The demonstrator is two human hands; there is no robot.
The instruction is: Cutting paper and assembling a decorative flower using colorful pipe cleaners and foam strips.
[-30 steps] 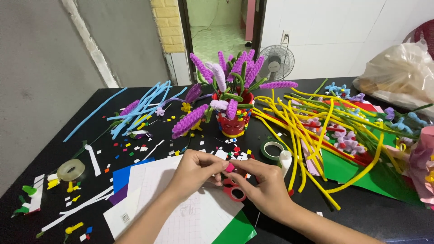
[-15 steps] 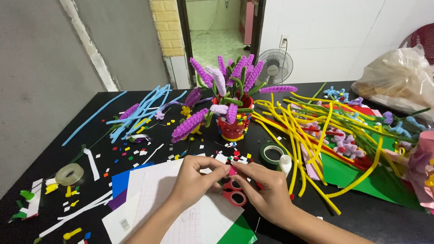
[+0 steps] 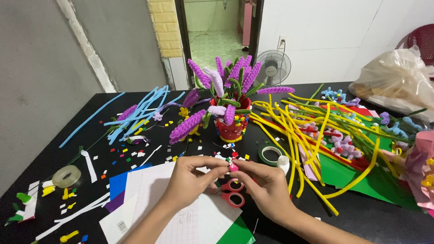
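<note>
Pink paper scrap [image 3: 233,167] sits pinched between the fingertips of both hands above white sheets [image 3: 181,212]. Left hand [image 3: 192,180] closes thumb and forefinger on it; right hand [image 3: 266,187] grips its other side, over red scissors [image 3: 233,193]. Behind, a red pot [image 3: 231,129] holds purple fuzzy flowers [image 3: 230,79]; yellow pipe cleaners [image 3: 312,131] sprawl rightward.

Bright even indoor light, sharp, slight wide-angle distortion
</note>
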